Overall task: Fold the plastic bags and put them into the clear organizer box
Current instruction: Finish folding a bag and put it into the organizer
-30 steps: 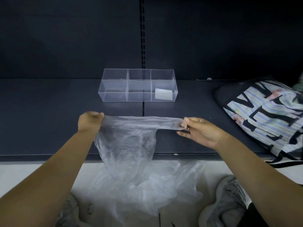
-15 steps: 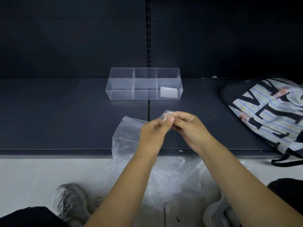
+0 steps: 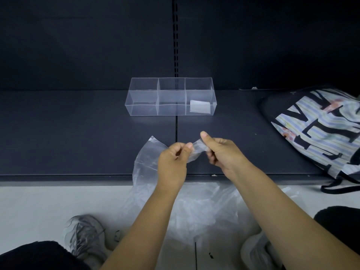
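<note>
A thin clear plastic bag (image 3: 148,158) hangs over the front edge of the dark shelf and spills onto the pale floor. My left hand (image 3: 173,162) and my right hand (image 3: 220,151) both pinch its bunched top edge, close together, just above the shelf's front. The clear organizer box (image 3: 144,110) stands farther back on the shelf with three compartments in a row. A folded white bag (image 3: 200,106) lies in its right compartment; the other two hold nothing.
A striped drawstring bag (image 3: 319,131) with black lettering lies on the shelf at the right. The dark shelf (image 3: 68,133) has a back wall with a slotted upright. Grey shoes (image 3: 83,238) and dark trousers show on the floor below.
My hands, stretched wide apart along the bag's top a second ago, came together at the middle and have drawn slightly apart, with a short twisted bit of bag between them.
</note>
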`<state>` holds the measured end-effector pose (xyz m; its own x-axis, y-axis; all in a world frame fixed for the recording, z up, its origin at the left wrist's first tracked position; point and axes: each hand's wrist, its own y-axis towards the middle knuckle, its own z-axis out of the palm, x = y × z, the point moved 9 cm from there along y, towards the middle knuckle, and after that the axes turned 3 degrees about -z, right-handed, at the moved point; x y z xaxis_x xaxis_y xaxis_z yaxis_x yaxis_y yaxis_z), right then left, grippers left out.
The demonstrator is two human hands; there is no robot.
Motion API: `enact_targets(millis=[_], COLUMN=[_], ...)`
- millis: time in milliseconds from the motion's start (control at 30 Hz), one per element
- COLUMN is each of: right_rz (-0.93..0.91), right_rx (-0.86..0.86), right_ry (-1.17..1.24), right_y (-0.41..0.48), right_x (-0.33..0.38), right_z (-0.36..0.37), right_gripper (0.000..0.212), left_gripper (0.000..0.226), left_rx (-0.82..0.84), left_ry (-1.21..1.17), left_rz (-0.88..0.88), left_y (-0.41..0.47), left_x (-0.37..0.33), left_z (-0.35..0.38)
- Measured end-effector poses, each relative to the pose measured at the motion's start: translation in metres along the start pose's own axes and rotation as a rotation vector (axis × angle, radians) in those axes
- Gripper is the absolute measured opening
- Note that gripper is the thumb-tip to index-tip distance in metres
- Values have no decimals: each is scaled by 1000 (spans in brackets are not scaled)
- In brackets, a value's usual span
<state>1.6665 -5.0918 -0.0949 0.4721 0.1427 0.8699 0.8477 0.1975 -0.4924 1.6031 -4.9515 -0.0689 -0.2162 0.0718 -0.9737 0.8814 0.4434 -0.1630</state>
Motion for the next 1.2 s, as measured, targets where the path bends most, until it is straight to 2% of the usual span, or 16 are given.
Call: enact_targets(millis=[100,167,233,300,367,433,500,567,700,800,833,900,967,1033,1067,1200], right_rz=[37,105,129,46,-10,23,-3,-73,-36,-19,-31,-43,-34,-34,-22,58], right_rx=[-85,-84,-48,-108,-163,-132,-132,-164,-108,-109,-115,-90,5,98,142,275], right_ry=[-48,-60,-93,-178,-175,-190,-373,-538,-653,-645,-631,-522,-343,-274,-221,40], right_y=[0,-2,-5,-7,-10,-16,-22,-27,-24,-14,-11,-7,-4,-3,-1,1], right_x=[0,-3,-5,1,8,9,15,27,24,11,7,-1,-8,-12,-14,-22], right_z=[-11,-15,-13,-17,-19,-15,-17,-20,-17,-21,-25,-32,-33,-36,-39,-41], right_gripper=[52,58,56,47,46,56,67,69,38,17,19,25,17,10,13,13], left_gripper=[28,25,21,18,12,8,11,14,12,8,9,30,41,41,40,57], left_rx=[-60,-76,-78,-88,-114,-150,-181,-224,-287,-177,-127,-83,-184,-299,-269,199], left_ry=[34,29,18,61,201,442,655,795,901,869,836,723,583,534,574,985], left_rz=[21,11,4,36,148,371,587,716,800,800,785,668,453,252,174,-50], left_y=[1,2,0,-1,-5,-12,-24,-35,-50,-58,-59,-51,-29,0,17,66], left_x=[0,1,0,-4,-15,-33,-46,-51,-41,-27,-25,-18,-6,18,32,105], left_z=[-7,-11,-12,-11,-10,-6,3,12,26,39,42,33,1,-38,-49,-47])
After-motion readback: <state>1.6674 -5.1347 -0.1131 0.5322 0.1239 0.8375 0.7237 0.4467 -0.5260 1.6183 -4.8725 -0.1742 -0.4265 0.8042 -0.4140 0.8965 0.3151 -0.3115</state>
